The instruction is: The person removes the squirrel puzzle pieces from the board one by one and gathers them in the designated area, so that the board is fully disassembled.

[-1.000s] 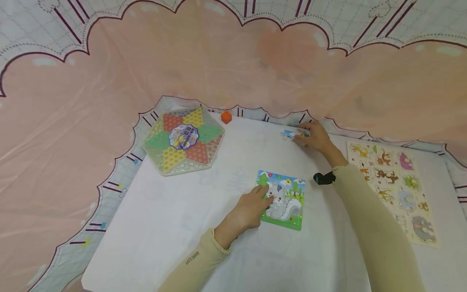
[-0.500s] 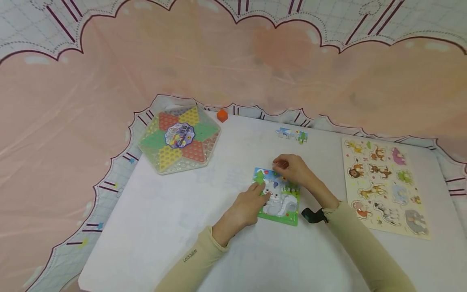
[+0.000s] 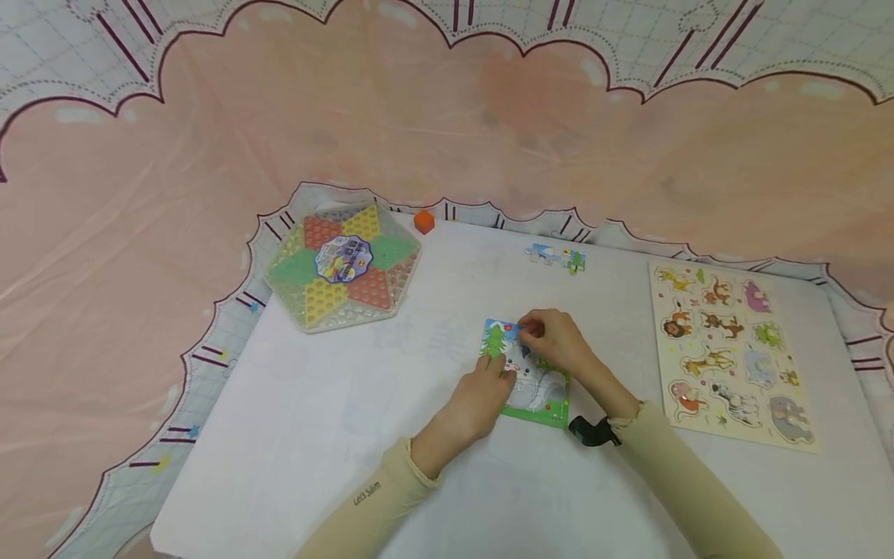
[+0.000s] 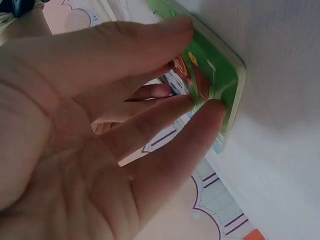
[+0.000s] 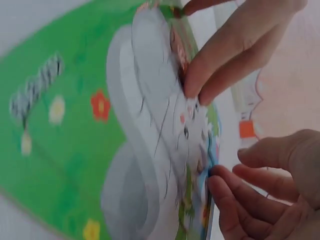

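A square jigsaw puzzle (image 3: 541,415) with a grey squirrel on green grass lies on the white table. My left hand (image 3: 479,397) rests on its left part, fingers extended onto the picture; in the left wrist view the fingertips (image 4: 212,112) touch the green surface. At the puzzle's top edge is my right hand (image 3: 559,339), its fingers bent. In the right wrist view, the right hand (image 5: 270,187) touches the edge with its fingertips, thumb apart, and I see no piece between them. Several puzzle pieces (image 3: 555,256) with blue sky and a tree lie beyond, near the back edge.
A hexagonal Chinese checkers board (image 3: 342,268) in clear plastic lies at the back left, an orange block (image 3: 424,222) beside it. On the right is a cream animal puzzle board (image 3: 729,353). Patterned pink cloth (image 3: 447,132) hangs behind the table.
My right hand has come back from the small pieces near the back edge to the puzzle's top edge, then shifted slightly left. My left hand stays on the puzzle.
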`<state>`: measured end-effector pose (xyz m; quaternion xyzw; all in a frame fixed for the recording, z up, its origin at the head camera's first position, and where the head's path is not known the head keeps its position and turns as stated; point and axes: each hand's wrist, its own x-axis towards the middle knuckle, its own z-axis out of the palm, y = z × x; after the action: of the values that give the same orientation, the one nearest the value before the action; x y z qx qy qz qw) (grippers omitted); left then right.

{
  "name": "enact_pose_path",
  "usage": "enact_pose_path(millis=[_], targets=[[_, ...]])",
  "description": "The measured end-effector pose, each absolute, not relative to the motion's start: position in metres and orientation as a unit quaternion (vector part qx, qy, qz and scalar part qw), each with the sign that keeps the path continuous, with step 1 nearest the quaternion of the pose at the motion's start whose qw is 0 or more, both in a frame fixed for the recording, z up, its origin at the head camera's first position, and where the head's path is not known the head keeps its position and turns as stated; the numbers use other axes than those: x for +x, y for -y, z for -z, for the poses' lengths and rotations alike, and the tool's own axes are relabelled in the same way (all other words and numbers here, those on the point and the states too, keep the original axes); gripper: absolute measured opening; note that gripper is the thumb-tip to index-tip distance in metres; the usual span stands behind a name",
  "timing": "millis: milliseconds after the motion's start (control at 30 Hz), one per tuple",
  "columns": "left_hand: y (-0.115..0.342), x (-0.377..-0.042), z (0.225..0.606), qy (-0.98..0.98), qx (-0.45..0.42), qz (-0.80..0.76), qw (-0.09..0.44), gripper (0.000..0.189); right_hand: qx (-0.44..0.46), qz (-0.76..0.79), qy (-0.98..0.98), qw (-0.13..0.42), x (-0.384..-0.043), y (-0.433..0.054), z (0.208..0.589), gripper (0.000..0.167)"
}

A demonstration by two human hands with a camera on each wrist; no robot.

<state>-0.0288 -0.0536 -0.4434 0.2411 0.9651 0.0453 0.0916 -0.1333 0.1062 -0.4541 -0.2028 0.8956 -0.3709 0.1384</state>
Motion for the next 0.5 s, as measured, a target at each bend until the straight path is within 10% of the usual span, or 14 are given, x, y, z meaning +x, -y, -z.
enact_pose_path(millis=[500], targets=[[0.0516,-0.0292,0.4456,-0.966,0.244,-0.026,0.075,0.043,-0.056,0.479,-0.854,0.194,-0.133,-0.1013,0.4537,0.022]])
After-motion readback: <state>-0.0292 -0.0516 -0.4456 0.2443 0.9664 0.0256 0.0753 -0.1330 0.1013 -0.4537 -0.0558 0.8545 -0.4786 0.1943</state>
